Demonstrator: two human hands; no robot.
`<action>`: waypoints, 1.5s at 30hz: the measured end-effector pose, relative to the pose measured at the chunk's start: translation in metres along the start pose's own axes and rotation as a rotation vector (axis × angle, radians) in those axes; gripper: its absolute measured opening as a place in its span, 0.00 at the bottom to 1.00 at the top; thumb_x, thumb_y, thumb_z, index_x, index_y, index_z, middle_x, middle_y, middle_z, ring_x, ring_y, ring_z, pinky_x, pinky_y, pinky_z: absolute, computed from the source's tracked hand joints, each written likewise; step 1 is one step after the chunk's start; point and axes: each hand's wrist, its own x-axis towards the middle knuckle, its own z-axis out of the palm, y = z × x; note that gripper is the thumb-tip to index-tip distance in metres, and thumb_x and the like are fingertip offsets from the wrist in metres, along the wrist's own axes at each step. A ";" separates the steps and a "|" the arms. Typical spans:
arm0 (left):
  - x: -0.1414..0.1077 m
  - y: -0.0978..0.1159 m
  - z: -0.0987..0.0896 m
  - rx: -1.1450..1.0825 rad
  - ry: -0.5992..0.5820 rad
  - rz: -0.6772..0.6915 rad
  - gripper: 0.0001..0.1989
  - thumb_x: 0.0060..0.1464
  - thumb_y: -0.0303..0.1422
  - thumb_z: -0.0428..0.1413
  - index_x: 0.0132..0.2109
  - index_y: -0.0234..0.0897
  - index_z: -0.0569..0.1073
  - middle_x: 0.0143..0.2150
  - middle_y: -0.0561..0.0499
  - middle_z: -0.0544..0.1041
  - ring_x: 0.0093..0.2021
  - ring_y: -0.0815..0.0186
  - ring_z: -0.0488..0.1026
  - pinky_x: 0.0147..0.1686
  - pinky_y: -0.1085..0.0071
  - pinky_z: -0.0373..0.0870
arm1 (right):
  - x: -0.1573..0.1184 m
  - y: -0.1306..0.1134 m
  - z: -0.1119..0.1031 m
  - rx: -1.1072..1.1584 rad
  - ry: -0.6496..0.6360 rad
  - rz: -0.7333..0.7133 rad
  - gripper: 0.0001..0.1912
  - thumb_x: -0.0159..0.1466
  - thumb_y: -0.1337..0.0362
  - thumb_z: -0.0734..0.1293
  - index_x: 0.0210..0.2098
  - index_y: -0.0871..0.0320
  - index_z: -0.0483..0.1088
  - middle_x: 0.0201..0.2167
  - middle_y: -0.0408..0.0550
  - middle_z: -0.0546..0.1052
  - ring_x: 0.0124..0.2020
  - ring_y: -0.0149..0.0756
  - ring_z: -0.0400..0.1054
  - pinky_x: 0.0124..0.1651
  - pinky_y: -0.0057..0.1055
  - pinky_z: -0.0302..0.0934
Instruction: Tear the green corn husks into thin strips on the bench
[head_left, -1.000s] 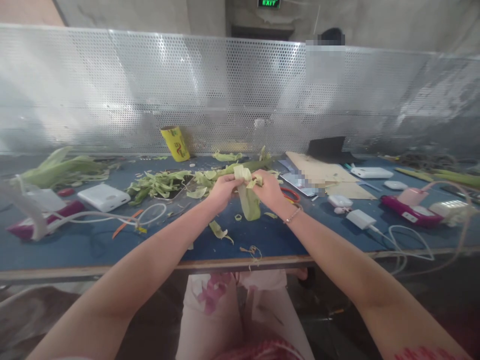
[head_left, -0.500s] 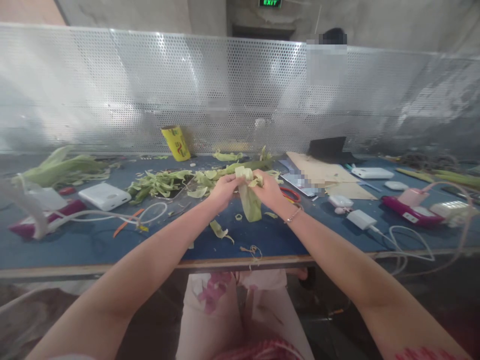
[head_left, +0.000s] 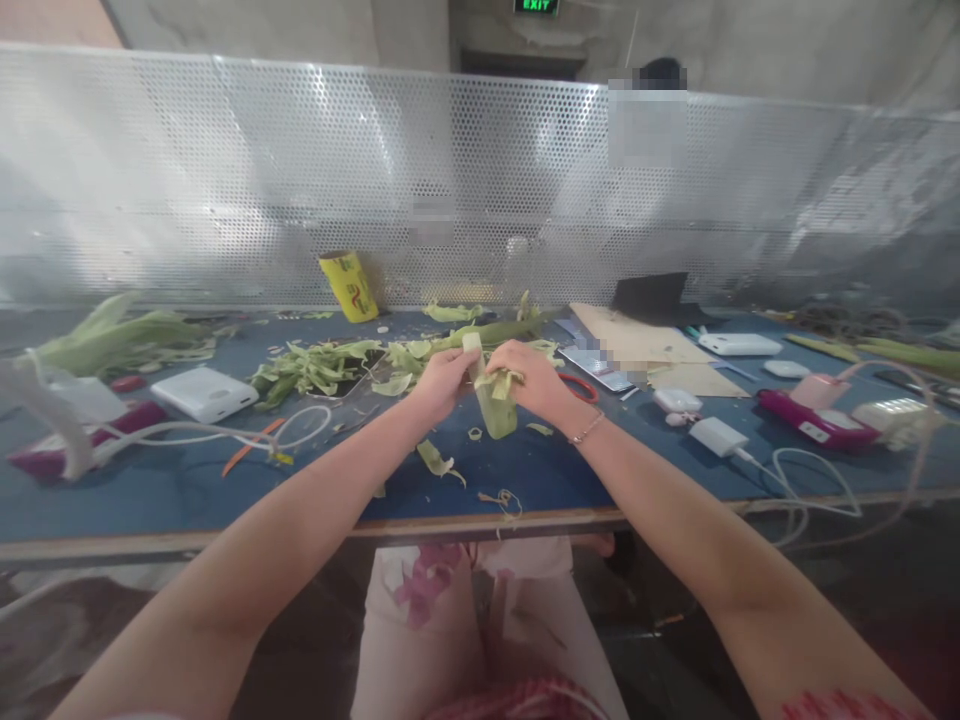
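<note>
- Blue tabletop [head_left: 292, 500]: near its front edge, a curled leaf scrap [head_left: 437, 460] and a thin tangled strand [head_left: 504, 500] are found.
- Pale green leaf [head_left: 498, 418]: held between both hands over the tabletop, lower end hung downward.
- Left hand [head_left: 445, 382]: leaf's upper end pinched by the fingers.
- Right hand [head_left: 529, 374]: fingers curled round a crumpled piece, pressed against the leaf.
- Leaf strips [head_left: 319, 368]: heaped beyond, to the left.
- Yellow container [head_left: 350, 288]: tilted, placed near the perforated screen [head_left: 300, 180].
</note>
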 end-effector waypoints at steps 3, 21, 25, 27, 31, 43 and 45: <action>0.000 0.002 -0.001 -0.012 0.019 -0.009 0.11 0.46 0.33 0.58 0.22 0.34 0.65 0.16 0.56 0.65 0.18 0.73 0.64 0.23 0.74 0.66 | 0.001 -0.002 0.001 0.043 -0.005 0.023 0.07 0.57 0.70 0.60 0.33 0.57 0.68 0.35 0.48 0.70 0.39 0.34 0.64 0.44 0.33 0.59; 0.007 -0.012 -0.002 0.103 -0.086 0.004 0.10 0.42 0.33 0.59 0.24 0.33 0.66 0.20 0.54 0.69 0.21 0.74 0.66 0.24 0.75 0.65 | 0.002 0.004 0.007 -0.147 0.055 0.264 0.05 0.57 0.65 0.61 0.29 0.59 0.68 0.30 0.48 0.72 0.34 0.35 0.65 0.39 0.31 0.58; 0.008 -0.011 -0.002 0.058 -0.059 0.011 0.09 0.39 0.31 0.60 0.23 0.33 0.66 0.19 0.55 0.68 0.20 0.74 0.66 0.23 0.76 0.65 | 0.002 0.002 0.006 -0.053 0.040 0.269 0.06 0.57 0.64 0.62 0.33 0.58 0.68 0.33 0.48 0.72 0.35 0.34 0.65 0.38 0.31 0.59; 0.008 -0.009 -0.002 0.016 -0.034 0.011 0.07 0.40 0.30 0.59 0.24 0.33 0.67 0.20 0.54 0.70 0.21 0.73 0.67 0.24 0.75 0.66 | 0.003 0.002 0.006 -0.012 0.091 0.386 0.08 0.56 0.61 0.63 0.34 0.58 0.69 0.32 0.47 0.73 0.33 0.34 0.65 0.36 0.31 0.59; 0.007 -0.005 -0.002 -0.071 -0.030 -0.001 0.05 0.41 0.28 0.56 0.30 0.33 0.70 0.26 0.51 0.75 0.27 0.69 0.72 0.30 0.71 0.70 | 0.004 0.007 0.006 0.087 0.131 0.555 0.11 0.56 0.57 0.63 0.32 0.59 0.70 0.26 0.46 0.73 0.29 0.35 0.64 0.33 0.31 0.59; 0.005 -0.012 -0.003 0.008 -0.069 0.040 0.14 0.41 0.34 0.61 0.37 0.33 0.73 0.33 0.47 0.77 0.32 0.64 0.74 0.35 0.67 0.70 | 0.005 0.005 0.006 0.144 0.059 0.582 0.10 0.54 0.59 0.64 0.32 0.60 0.68 0.28 0.46 0.73 0.28 0.33 0.65 0.33 0.31 0.59; 0.007 -0.013 -0.005 0.058 -0.069 0.071 0.14 0.40 0.34 0.61 0.37 0.33 0.74 0.33 0.48 0.77 0.33 0.64 0.74 0.35 0.68 0.70 | 0.005 0.005 0.006 0.186 0.072 0.561 0.11 0.55 0.59 0.64 0.32 0.60 0.68 0.30 0.46 0.73 0.29 0.33 0.66 0.34 0.31 0.60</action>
